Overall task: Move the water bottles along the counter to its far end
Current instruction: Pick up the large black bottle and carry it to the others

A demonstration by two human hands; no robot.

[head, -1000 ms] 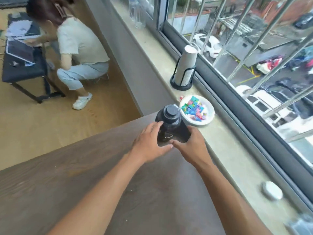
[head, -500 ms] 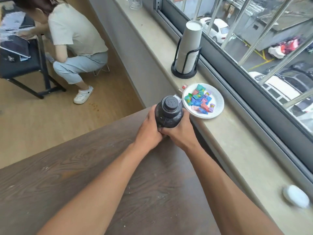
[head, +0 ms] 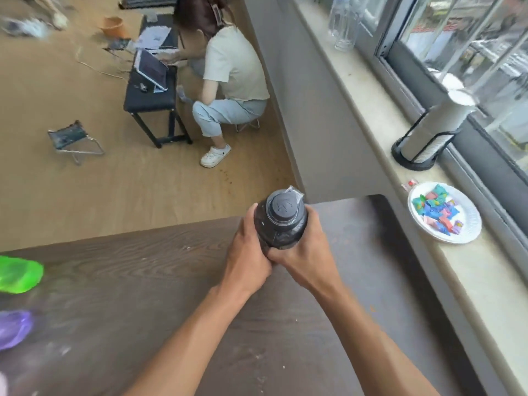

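Note:
A large dark water bottle (head: 281, 221) with a grey cap is held upright above the dark wooden counter (head: 143, 295), near its far edge. My left hand (head: 247, 258) wraps its left side and my right hand (head: 307, 255) wraps its right side, both gripping the body below the cap. Its lower part is hidden behind my hands. Clear plastic bottles (head: 344, 21) stand far off on the stone window ledge (head: 368, 90).
A white plate of coloured sweets (head: 445, 215) and a stack of paper cups in a black holder (head: 428, 132) sit on the ledge at right. Green (head: 18, 274) and purple (head: 13, 328) blurred objects lie at the counter's left. A person (head: 225, 81) crouches on the floor beyond.
The bottle has come away from the ledge toward the counter's middle, lifted in both hands. The view has swung left, bringing the green and purple objects into sight.

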